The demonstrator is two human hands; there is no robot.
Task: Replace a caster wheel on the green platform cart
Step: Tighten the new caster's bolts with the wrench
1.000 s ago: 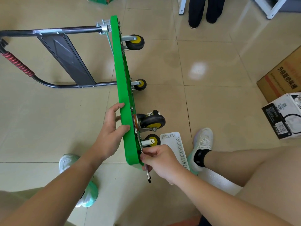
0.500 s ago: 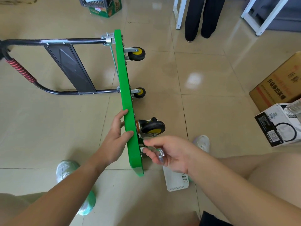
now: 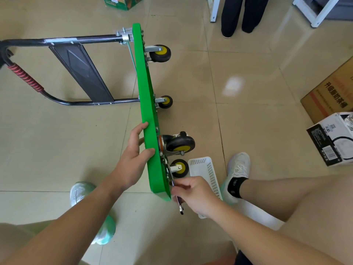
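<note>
Fingers of the left hand (image 3: 133,159) curl round the edge of the green cart (image 3: 147,104), tipped on its side, the right hand (image 3: 193,194) clasps a wrench (image 3: 179,203), its head hidden beside the nearest wheel (image 3: 180,169), a white basket (image 3: 207,166) half covered behind, on glossy beige floor tiles (image 3: 57,150)

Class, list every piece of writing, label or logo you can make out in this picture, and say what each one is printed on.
"升级厚奶茶桶": dark characters on the brown cardboard box; the middle characters are less certain, and the smaller line beneath is blurred.
White and black carton: barcode label and small print, too small to read.
Green printed carton at the top edge: print too blurred to read.
Black ankle sock: small pale logo, unreadable.
</note>
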